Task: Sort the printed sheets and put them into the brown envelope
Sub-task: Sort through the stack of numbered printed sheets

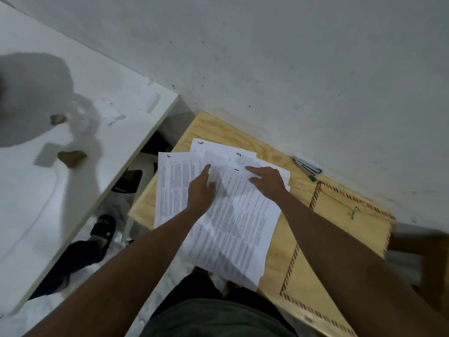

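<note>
**Sheets fanned on wooden table, envelope waiting to the right**

Grey wall (291, 57) fills the top of the view. White table (48, 190) on the left with two small brownish lumps on it. Low wooden table (213, 127) in the centre, against the wall.

Brown envelope (340, 215) with striped airmail border lies flat on the wooden table, partly under the right forearm. Clasp end is toward the wall, and its long axis runs from there toward the person. It sits just to the right of the paper pile, apart from both hands.

Printed sheets (233, 227) are spread in a loose overlapping fan, with handwritten numbers at the top corners: 6, 3, 1, and one more I can't read. The sheet marked 1 is on top and hangs off the near edge of the table.

Left hand (201, 190) rests flat on the pile, fingers extended, gripping nothing. Right hand (267, 181) is also flat on the sheets, fingers straight and pressing near the top of sheet 1, holding nothing.

Small blue-and-dark item (307, 167) by the wall, maybe a stapler or pens; too blurred to tell.

Judgement: still sorting, nothing in the envelope yet. The right hand is nearer the envelope, so it would likely take it, with the stack moving rightward once ordered.
</note>
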